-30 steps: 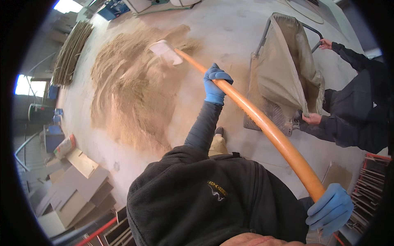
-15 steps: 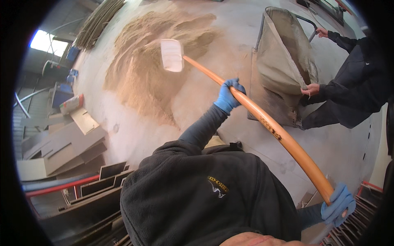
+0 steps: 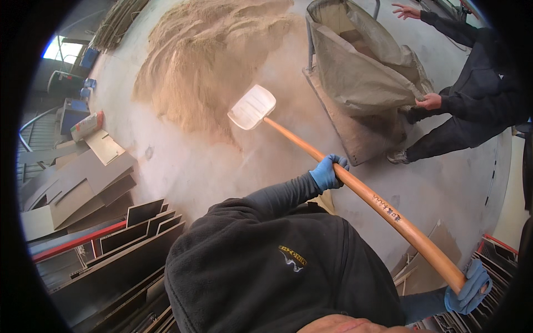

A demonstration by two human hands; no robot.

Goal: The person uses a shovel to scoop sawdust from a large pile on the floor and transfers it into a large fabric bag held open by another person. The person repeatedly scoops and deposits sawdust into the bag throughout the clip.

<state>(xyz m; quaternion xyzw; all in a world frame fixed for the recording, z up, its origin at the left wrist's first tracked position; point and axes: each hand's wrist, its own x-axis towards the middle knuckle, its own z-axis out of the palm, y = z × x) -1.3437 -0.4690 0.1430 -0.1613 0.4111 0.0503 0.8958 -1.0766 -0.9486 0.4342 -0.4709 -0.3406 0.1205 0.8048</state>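
A long-handled shovel point(image 3: 383, 206) lies slantwise across the view, its pale blade point(image 3: 252, 107) raised near the front of the sawdust heap point(image 3: 205, 66). In a blue glove, my left hand point(image 3: 330, 172) is closed round the middle of the wooden handle. My right hand point(image 3: 469, 286), also gloved, grips the handle's end at the lower right. The blade appears to carry nothing. Right of the blade a large beige sack point(image 3: 361, 72) hangs on a metal-framed cart point(image 3: 338, 119). A co-worker's hand point(image 3: 430, 101) holds the sack's edge, while their other hand point(image 3: 406, 10) is spread in the air.
Flat boards point(image 3: 89, 183) lie stacked at the left, beside a rack of dark panels point(image 3: 127, 261) with a red rail. Another rack point(image 3: 499, 266) stands at the lower right, close to my right hand. The co-worker's shoe point(image 3: 397, 157) is beside the cart.
The shovel blade has come nearer and turned, and both my hands have shifted right and down. The co-worker has let go of the cart frame with one hand; the sack's mouth has changed shape.
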